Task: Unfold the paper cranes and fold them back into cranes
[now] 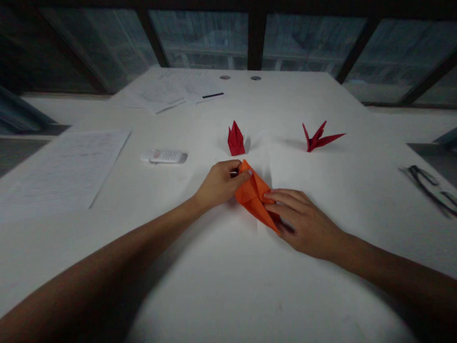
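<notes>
A partly folded sheet of orange origami paper is held between my hands over the white table. My left hand pinches its upper left edge, thumb on top and fingers behind. At its lower right side, my right hand grips the paper with the fingers laid over the flap; the thumb is mostly hidden underneath. Just beyond the orange paper stands a red folded paper figure. Farther right is a red origami crane with pointed ends.
A white remote control lies left of my hands. Printed sheets cover the left side, with more papers and a black pen at the back. Glasses rest at the far right. Two round discs sit near the windows.
</notes>
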### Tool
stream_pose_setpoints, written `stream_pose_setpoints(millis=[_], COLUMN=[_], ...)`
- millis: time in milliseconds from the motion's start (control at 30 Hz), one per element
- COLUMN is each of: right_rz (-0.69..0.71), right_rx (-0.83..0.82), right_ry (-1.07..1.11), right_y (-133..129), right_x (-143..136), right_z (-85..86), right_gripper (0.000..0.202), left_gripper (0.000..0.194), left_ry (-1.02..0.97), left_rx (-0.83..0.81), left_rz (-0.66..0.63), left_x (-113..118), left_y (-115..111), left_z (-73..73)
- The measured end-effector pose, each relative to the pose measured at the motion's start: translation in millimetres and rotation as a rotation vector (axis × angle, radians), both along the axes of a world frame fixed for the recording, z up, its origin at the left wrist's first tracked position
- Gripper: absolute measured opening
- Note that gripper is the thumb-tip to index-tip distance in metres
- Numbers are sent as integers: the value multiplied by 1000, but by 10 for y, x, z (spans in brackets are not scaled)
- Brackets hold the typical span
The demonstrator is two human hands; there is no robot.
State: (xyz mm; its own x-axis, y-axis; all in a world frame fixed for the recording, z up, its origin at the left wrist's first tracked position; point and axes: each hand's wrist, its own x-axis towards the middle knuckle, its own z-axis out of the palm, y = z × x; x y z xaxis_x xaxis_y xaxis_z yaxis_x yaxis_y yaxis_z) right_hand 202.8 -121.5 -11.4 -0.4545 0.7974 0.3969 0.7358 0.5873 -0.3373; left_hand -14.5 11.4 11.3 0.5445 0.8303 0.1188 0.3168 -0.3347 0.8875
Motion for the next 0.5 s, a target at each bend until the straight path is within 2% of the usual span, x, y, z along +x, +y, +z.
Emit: stream_pose_setpoints(millis=[133, 233, 333, 400, 500], right_rz=[24, 27, 19, 14, 32], right_rx=[6, 2, -47, -64, -15], right_ry=[-30, -13, 53, 103, 120], right_y=[2, -5, -19, -30, -46], right_x=[3, -4, 6, 23, 44], right_z=[-19, 0, 29, 41, 41], right_gripper=[32, 28, 16, 23, 43], left_gripper=[41, 35, 30, 28, 27], left_ry=[64, 120, 125, 116, 118], left_rx=[5, 15, 22, 31, 58], left_rz=[43, 46, 34, 31, 42], left_x=[24, 32, 30, 28, 25], left_y=[-23, -31, -33, -36, -44], left_z=[43, 35, 9, -3, -9])
